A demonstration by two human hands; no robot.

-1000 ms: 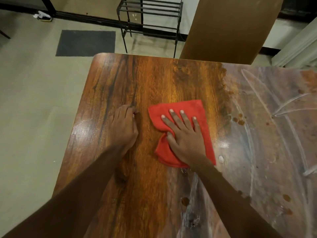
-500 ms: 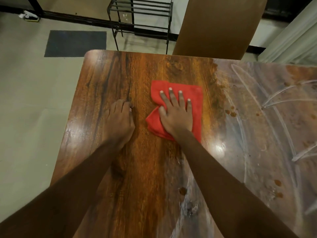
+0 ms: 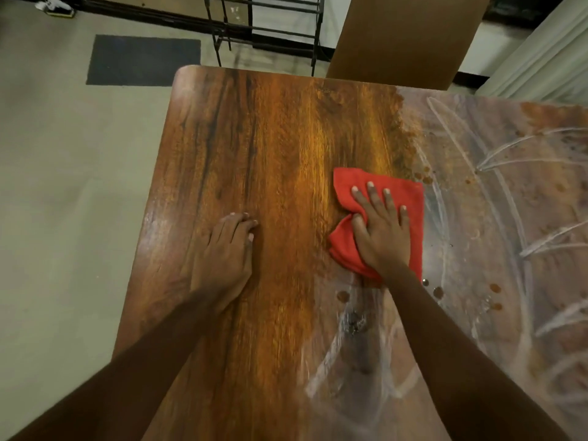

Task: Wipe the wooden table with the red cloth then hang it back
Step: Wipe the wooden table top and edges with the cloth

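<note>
My single head camera looks steeply down and forward from close above the surface, taking in its far left corner, its far edge, and floor beyond.

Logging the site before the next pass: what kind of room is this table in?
Probably a plain indoor room, maybe a canteen or workroom; I can't tell which. Bare floor with a dark mat, a black metal rack by the wall, and a smeared wooden table.
</note>
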